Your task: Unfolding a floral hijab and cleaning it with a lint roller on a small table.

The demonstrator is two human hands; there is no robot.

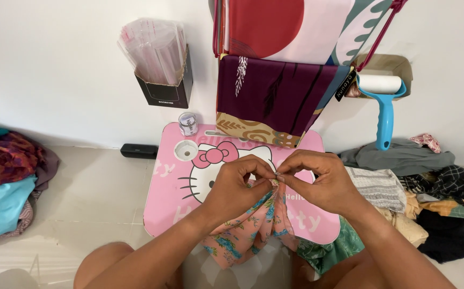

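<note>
I have my left hand [237,184] and my right hand [320,179] raised together over the middle of the pink cartoon-cat lap desk [173,187]. The fingers [261,168] of both hands meet and pinch the gathered top edge of a salmon-pink floral cloth [245,233]; my thumbs and forefingers are pressed together on the bunched fabric, tip to tip. From that pinch the cloth hangs down in folds toward 6 o'clock, over the near edge of the surface and between my knees. A green patterned cloth [336,249] lies just beside it at about 4 o'clock.

At 11 o'clock on the surface stands a small round clear jar [188,123], next to a round cup recess [186,150]. Beyond the desk, at 12 o'clock, a dark purple scarf [275,96] hangs against the wall under a red and white one [275,27]. A black holder of clear plastic bags [160,59] is fixed to the wall at 10 o'clock, and a blue lint roller [383,101] at 2 o'clock. Heaps of clothes lie on the floor at 9 o'clock [4,182] and at 3 o'clock [430,187].
</note>
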